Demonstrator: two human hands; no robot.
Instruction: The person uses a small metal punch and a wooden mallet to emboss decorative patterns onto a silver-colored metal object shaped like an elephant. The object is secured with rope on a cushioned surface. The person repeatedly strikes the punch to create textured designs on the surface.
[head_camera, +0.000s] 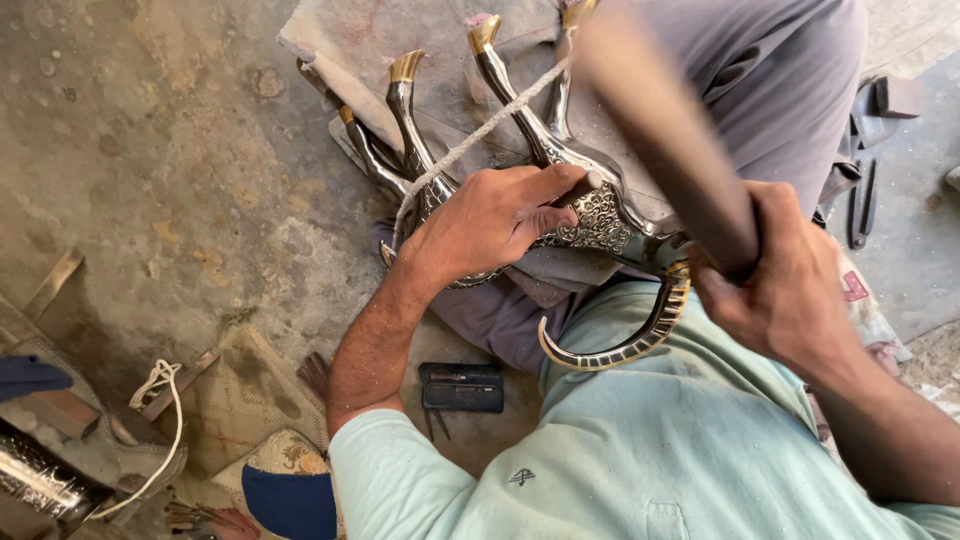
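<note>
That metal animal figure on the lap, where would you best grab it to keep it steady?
Probably around the body of the metal animal figure, from above, where the left hand already presses it. The body is the thickest part; the legs are thin, and the curved horn tapers. The right hand holds a dark handle.

Pale mint-green short-sleeved shirt (640, 440), soft creased cloth, small dark embroidered mark and a chest pocket outline low on the front. Sleeve hem ends above the elbow. Grey trousers (790, 80), dusty. Left hand (500, 220) and right hand (790, 280) bare, no gloves, no rings seen.
</note>
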